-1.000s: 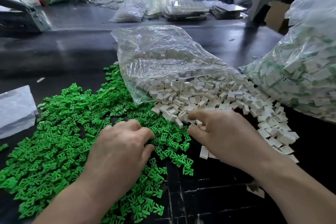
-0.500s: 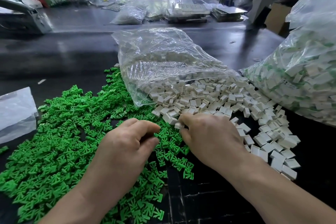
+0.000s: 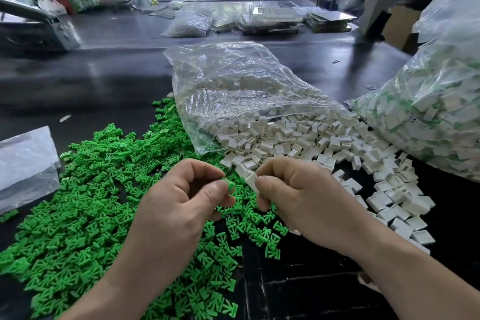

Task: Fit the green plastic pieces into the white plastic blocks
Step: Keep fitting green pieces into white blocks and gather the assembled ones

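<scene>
The left hand [image 3: 181, 202] pinches a green piece [image 3: 230, 186] in its fingers [image 3: 207, 169], the right hand [image 3: 293, 197] a white block [image 3: 251, 180], just apart above the counter [image 3: 117, 80]; both seem light, stiff and slippery, so grip the edges, leaving the block's opening clear.

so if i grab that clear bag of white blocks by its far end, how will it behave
Probably floppy: the clear bag is thin, wrinkled film slumped over its load. Its mouth lies open at the spilled white blocks, so lifting the far end would likely pour more out.
</scene>
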Tool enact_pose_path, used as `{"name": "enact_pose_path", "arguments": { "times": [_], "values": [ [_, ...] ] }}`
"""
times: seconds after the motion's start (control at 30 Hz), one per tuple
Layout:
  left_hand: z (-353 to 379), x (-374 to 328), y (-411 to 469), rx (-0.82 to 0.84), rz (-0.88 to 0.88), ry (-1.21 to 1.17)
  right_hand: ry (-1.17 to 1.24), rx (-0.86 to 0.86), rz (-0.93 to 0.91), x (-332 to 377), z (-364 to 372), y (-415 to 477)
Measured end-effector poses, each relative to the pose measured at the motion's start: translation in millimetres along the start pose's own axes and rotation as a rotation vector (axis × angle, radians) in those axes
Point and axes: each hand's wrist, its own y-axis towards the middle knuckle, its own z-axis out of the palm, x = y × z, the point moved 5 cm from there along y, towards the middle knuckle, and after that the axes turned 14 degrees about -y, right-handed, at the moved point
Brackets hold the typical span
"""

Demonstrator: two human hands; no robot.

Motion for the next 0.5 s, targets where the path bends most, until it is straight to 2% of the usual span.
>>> {"name": "enact_pose_path", "arguments": {
  "times": [0.1, 0.2, 0.33, 0.5],
  "values": [
    [2.9, -1.7, -0.9, 0.008, 0.014, -0.122, 0.456, 0.16, 0.02, 8.8, 8.8, -4.5],
    [2.5, -3.3, -2.2, 0.0, 0.025, -0.198, 0.715, 0.207, 0.077, 10.7, 13.9, -5.1],
    [2.9, -5.1, -2.2, 0.009, 0.009, -0.263, 0.848, 0.213, 0.136, 8.7, 16.7, -5.1],
    [3.0, -3.4, -1.6, -0.001, -0.029, -0.32, 0.84, 0.203, 0.137, 7.0, 17.5, -7.1]
  ]
}}
